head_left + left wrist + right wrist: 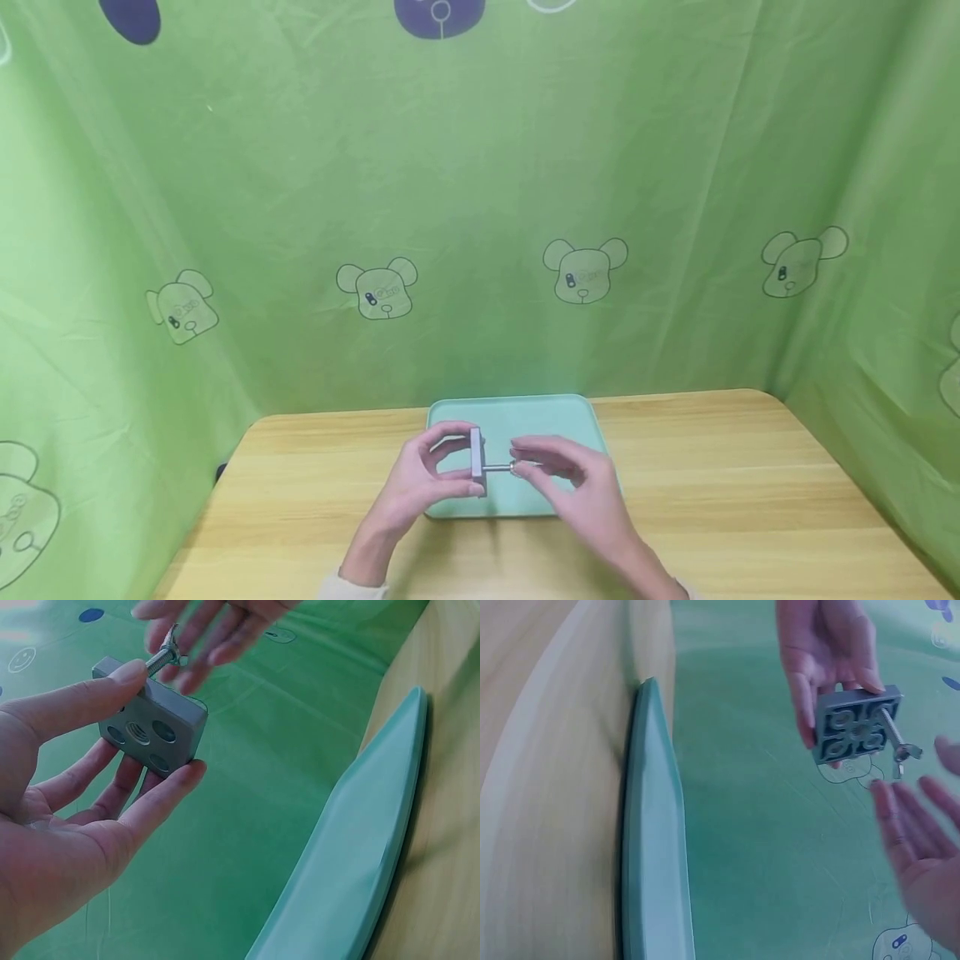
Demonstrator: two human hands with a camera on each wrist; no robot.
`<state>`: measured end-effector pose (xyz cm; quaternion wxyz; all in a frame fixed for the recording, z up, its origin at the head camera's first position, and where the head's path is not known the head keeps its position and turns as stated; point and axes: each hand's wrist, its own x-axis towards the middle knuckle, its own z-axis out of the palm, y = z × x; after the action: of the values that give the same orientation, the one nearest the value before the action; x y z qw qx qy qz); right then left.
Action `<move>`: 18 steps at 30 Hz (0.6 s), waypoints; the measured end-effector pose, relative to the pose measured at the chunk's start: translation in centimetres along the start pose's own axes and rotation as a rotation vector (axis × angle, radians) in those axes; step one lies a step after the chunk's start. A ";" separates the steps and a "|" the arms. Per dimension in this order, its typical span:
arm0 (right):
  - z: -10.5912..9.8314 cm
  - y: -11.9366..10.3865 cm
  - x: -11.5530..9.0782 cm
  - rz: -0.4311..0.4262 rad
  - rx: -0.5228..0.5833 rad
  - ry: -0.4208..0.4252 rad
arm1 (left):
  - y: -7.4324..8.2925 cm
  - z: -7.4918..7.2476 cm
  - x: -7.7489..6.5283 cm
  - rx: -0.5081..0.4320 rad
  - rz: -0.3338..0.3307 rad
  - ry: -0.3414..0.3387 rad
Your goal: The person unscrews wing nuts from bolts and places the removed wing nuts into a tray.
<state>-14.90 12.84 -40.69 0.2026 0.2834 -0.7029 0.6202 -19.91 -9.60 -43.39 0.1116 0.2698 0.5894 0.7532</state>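
My left hand [412, 479] holds a grey square block [477, 462] upright by its edges, thumb on one side and fingers on the other. Several round holes show in the block's near face in the left wrist view, the middle one threaded; the other face is ribbed in the right wrist view. Out of that ribbed face, near a corner, sticks a metal wing screw [894, 731]. My right hand [930, 855] is beside the screw's winged end, fingers spread and extended; a small gap separates them from the wings in the right wrist view.
A light turquoise tray [525, 408] lies on the wooden table [697, 467] below both hands. Green curtain cloth [480, 167] with bear-head prints encloses the table at the back and both sides.
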 end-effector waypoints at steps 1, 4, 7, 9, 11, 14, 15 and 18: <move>-0.1 0.1 -0.1 0.112 0.034 0.004 | 0.0 0.0 0.0 0.004 0.002 0.000; -0.5 0.8 -0.3 0.406 0.135 0.018 | 0.0 0.1 0.0 0.022 0.009 -0.007; -0.9 1.7 -0.4 0.574 0.210 -0.007 | 0.0 0.2 0.1 0.050 0.026 -0.016; -1.0 2.1 -0.4 0.643 0.241 -0.038 | 0.0 0.2 0.1 0.072 0.038 -0.019; -1.1 2.3 -0.4 0.690 0.266 -0.073 | 0.0 0.3 0.2 0.095 0.049 -0.024; -1.3 2.4 -0.5 0.736 0.280 -0.115 | 0.0 0.3 0.2 0.131 0.065 -0.037; -1.3 2.5 -0.5 0.749 0.282 -0.126 | 0.0 0.4 0.2 0.142 0.069 -0.041; -1.4 2.6 -0.5 0.776 0.286 -0.148 | -0.1 0.4 0.1 0.160 0.071 -0.048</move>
<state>-16.30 14.48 -42.83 -0.1387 0.0666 -0.6769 0.7198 -19.80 -9.17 -43.36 0.0768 0.3166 0.6350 0.7004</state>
